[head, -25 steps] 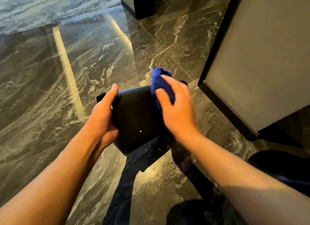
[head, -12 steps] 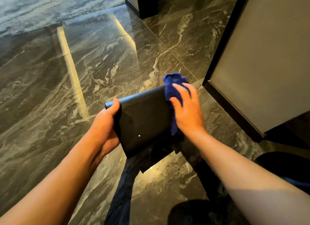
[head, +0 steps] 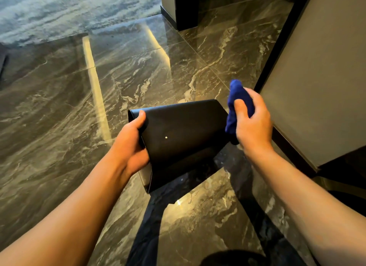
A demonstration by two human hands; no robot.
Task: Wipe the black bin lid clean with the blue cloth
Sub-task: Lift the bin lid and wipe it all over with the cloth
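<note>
The black bin lid (head: 186, 139) is a flat dark panel with a small white speck on its face, held in the air above the floor. My left hand (head: 131, 147) grips its left edge, thumb on top. My right hand (head: 252, 123) is closed around the bunched blue cloth (head: 236, 105) just off the lid's right edge. The cloth hangs beside the lid's right corner; I cannot tell whether it touches the lid.
A polished dark marble floor (head: 138, 73) lies below, with bright light streaks. A tall beige panel with a dark base (head: 316, 77) stands close on the right. A dark pillar base (head: 182, 12) is at the far top, and a pale carpet (head: 59, 12) at top left.
My right hand has slid the blue cloth rightward across the lid and off its right edge. The lid has tilted flatter in my left hand.
</note>
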